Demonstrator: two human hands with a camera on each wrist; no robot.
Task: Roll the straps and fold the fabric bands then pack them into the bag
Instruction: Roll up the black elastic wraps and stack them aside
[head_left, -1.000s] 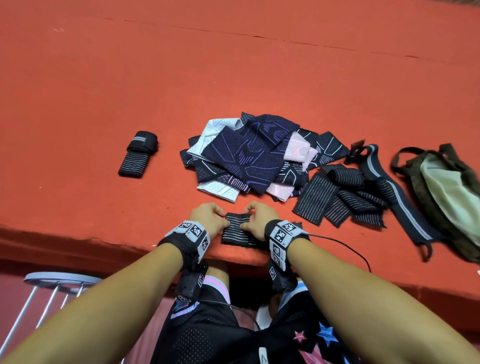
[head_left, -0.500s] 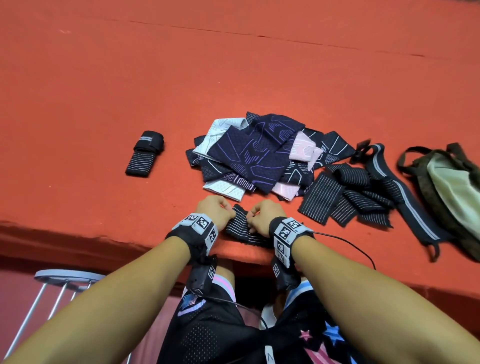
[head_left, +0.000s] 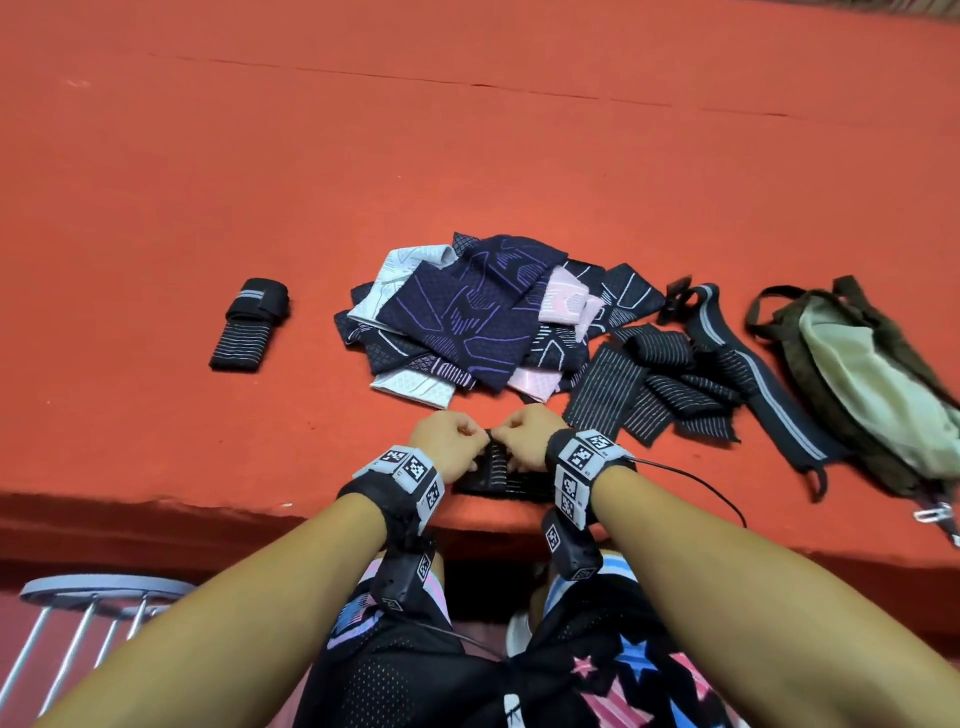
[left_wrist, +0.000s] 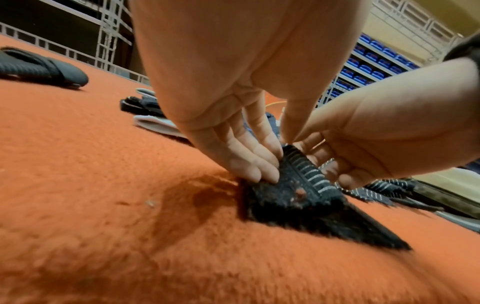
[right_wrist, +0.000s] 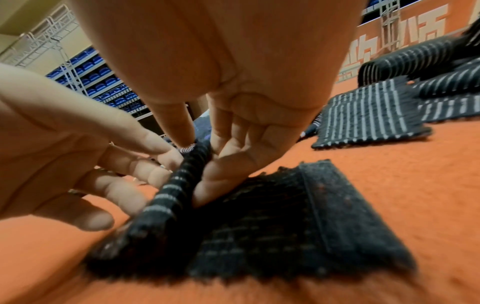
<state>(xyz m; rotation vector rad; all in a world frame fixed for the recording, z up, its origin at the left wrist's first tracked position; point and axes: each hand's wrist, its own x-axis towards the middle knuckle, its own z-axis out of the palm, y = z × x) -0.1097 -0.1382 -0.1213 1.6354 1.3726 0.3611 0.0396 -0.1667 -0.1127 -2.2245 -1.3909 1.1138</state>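
Right at the near edge of the orange felt table, your left hand and right hand are knuckle to knuckle over one black striped strap. Your left fingers curl down onto the raised roll of it, and from the right wrist view your right fingers pinch that same roll from the other side, thumb and fingertips clamped on the fabric. So both hands are closed on the strap, with its rolled end standing up between them and its fuzzy fastening tail lying flat on the felt towards you. A thin black cable trails from your right wrist across the table edge.

A little further out on your right, a loose heap of striped straps lies overlapping, unrolled. Beside it, towards the centre, sits the pile of fabric bands, navy, white and pink, jumbled on top of one another. Well off to the left, apart from everything, one rolled strap lies finished with its fastening wrapped round it. Far right, a long black band with a grey stripe runs just beside the olive bag, which lies slumped on its side with pale lining showing.
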